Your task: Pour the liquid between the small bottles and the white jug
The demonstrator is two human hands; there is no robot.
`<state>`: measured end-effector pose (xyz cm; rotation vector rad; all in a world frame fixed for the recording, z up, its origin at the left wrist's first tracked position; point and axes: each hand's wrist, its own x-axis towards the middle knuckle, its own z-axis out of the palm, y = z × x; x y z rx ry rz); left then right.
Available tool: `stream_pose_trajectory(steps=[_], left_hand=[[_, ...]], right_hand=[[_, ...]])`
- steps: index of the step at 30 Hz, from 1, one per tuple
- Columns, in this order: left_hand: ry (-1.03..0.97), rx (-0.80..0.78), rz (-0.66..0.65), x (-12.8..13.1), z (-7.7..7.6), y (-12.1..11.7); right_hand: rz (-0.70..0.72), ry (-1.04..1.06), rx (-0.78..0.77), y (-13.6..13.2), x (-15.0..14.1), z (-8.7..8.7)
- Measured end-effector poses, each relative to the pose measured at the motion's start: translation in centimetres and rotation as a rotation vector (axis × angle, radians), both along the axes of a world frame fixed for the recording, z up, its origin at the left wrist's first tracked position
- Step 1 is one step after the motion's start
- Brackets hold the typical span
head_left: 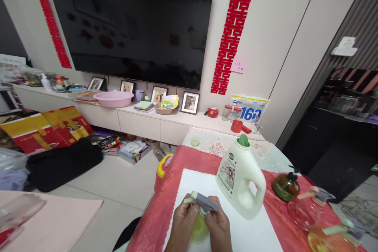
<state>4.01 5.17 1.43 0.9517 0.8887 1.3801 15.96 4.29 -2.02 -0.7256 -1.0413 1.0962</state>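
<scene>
A spray bottle (200, 231) with yellow-green liquid stands between my hands at the near edge of the white mat. Its grey spray head (206, 201) has a pale green trigger and sits at the bottle's neck. My left hand (183, 220) is closed around the left side of the head, by the trigger. On the other side, my right hand (219, 222) grips the head and neck. Some fingers are hidden behind the bottle. Just beyond stands a large pale detergent jug (249, 177), uncapped, its green pouring spout (243, 140) showing.
A pale green cap (195, 141) lies on the far tablecloth. To the right stand a brown pump bottle (286, 186), a clear pinkish spray bottle (307, 212) and an orange-yellow spray bottle (333, 240). The white mat (196, 183) covers part of the red tablecloth (153, 220).
</scene>
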Motion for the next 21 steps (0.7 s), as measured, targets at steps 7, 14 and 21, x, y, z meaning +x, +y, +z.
stream_pose_trajectory(steps=[7,14,21], left_hand=[[0.046,0.013,0.033,-0.3,-2.2,0.4],[0.086,-0.001,0.033,-0.2,-2.3,0.6],[0.136,0.170,0.107,0.1,-0.9,0.1]], right_hand=[[0.004,-0.093,0.032,0.0,0.3,0.8],[0.026,-0.146,-0.001,-0.5,0.4,1.4],[0.008,-0.173,0.037,-0.4,0.7,1.7]])
